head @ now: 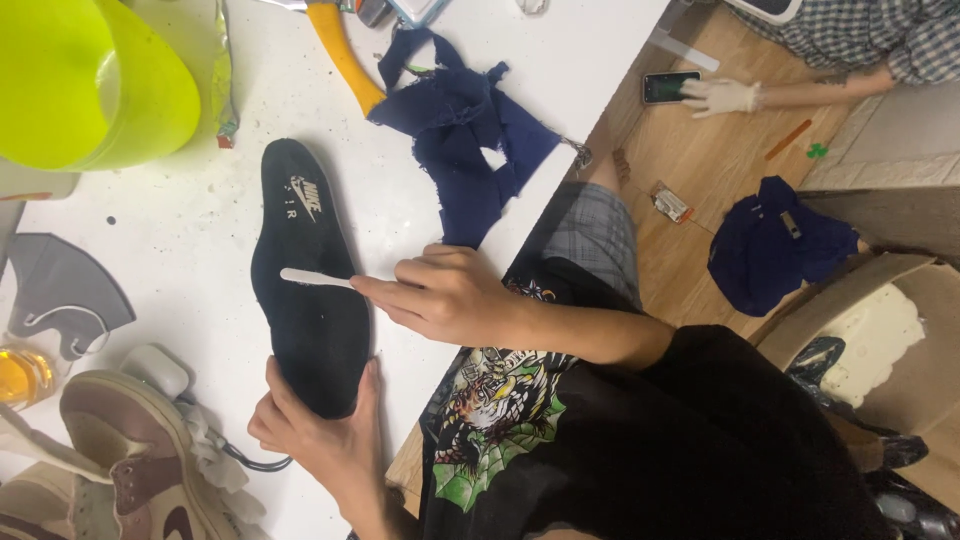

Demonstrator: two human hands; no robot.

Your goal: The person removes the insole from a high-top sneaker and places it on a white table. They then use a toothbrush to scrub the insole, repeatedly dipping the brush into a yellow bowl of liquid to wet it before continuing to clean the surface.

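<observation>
On the white table, by its near edge:
Right hand (pixel 445 295): fingers curled shut around one small white spatula-like stick (pixel 315 277), pinched at its near end.
Stick: lies flat across the insole, tip toward the left of frame, long axis roughly crosswise to the insole's.
Left hand (pixel 325 430): partly open, thumb and fingers cupping the insole's lower end from below and both sides, pinning it to the table.
Insole (pixel 305 300): one, black, lying flat on the white table (pixel 200 230). Long axis runs top-to-bottom of frame, slightly tilted; the end with the white logo points away from the hands, the broader end sits in the left hand.
Cloth on table: one ragged navy piece (pixel 460 140), just beyond the right hand, near the table edge.
Handle: one yellow tool handle (pixel 345 55), touching the cloth's far side; tool head cut off by the frame.
Sneakers: two, brown and cream (pixel 130 450), lower left, just left of the left hand.
Other table items: one lime-green cap (pixel 90 80) upper left; one grey shoe panel (pixel 60 290) at left edge.
Floor: second navy cloth (pixel 770 245); one open cardboard box (pixel 880 320).
Other person: one gloved hand (pixel 720 97) on a phone (pixel 668 87), upper right, well apart.
</observation>
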